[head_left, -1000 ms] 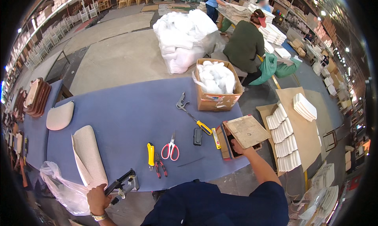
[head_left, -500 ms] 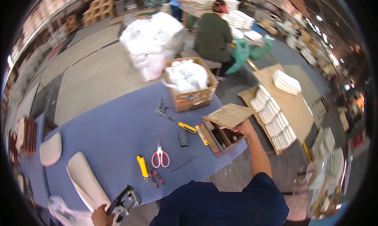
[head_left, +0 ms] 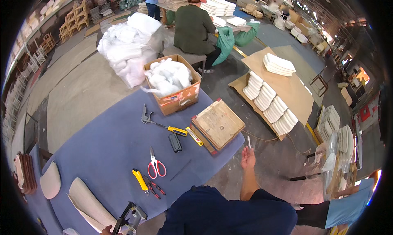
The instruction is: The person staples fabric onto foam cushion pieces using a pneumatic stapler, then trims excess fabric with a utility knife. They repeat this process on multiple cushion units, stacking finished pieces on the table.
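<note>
At the bottom left edge, my left hand (head_left: 107,230) is closed around the black handle of a staple gun (head_left: 130,216); the frame cuts off most of that hand. My right hand (head_left: 248,158) is raised beyond the table's right edge, its fingers pinching a short, thin, pale metallic strip (head_left: 248,142). Beside it stands a cardboard box (head_left: 203,139) with a wooden board (head_left: 219,123) lying over its top, hiding the inside. Beige fabric (head_left: 88,202) lies folded over next to the staple gun.
On the blue table (head_left: 110,141) lie scissors (head_left: 155,163), pliers (head_left: 154,190), a yellow-handled cutter (head_left: 140,180), a screwdriver (head_left: 177,131), an air blow gun (head_left: 146,114) and a black case (head_left: 175,143). Behind stands a carton (head_left: 180,99) of white stuffing. A person (head_left: 194,30) sits beyond.
My right hand has come out of the cardboard box with the pale strip. The wooden board, tilted up before, now lies flat on the box. My view has shifted; a person in blue appears at right.
</note>
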Demonstrator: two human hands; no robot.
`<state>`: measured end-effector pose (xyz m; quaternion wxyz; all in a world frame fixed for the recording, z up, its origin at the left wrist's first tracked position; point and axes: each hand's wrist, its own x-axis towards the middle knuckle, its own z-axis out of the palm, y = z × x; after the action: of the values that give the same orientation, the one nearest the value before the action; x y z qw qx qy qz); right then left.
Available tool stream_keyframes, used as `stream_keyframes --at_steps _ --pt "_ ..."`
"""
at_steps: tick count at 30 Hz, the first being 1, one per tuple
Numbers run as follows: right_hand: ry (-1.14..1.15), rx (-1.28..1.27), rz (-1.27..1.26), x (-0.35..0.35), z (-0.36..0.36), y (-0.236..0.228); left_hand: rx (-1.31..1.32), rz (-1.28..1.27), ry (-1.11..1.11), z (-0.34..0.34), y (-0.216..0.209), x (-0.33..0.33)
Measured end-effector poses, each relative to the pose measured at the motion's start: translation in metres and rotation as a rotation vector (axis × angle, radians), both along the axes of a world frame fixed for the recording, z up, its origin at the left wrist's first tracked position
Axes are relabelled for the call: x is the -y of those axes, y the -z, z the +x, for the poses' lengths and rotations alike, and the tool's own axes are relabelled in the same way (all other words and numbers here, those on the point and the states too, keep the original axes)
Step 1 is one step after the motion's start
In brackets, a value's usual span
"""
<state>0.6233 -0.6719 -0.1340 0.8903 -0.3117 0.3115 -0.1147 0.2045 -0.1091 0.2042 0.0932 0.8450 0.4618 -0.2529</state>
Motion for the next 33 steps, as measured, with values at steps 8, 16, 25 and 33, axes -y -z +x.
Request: stream_keyframes --at_steps 8,16,25,33 --pt "0.085 0.061 -0.033 -0.077 0.074 0.063 0.011 -0.028 -0.007 -0.003 0.004 -0.003" --pt "0.232 0.024 0.04 -0.157 0.102 0.039 0.069 -0.008 -0.023 -0.026 0.01 0.008" --pt "-0.285 -0.135 -0.319 -0.115 -0.005 -0.008 0.044 -0.012 -0.005 -0.02 0.006 0.006" --pt "-1.075 -0.34 -0.646 -0.066 -0.143 -0.06 0.049 -0.023 0.003 -0.02 0.007 0.007"
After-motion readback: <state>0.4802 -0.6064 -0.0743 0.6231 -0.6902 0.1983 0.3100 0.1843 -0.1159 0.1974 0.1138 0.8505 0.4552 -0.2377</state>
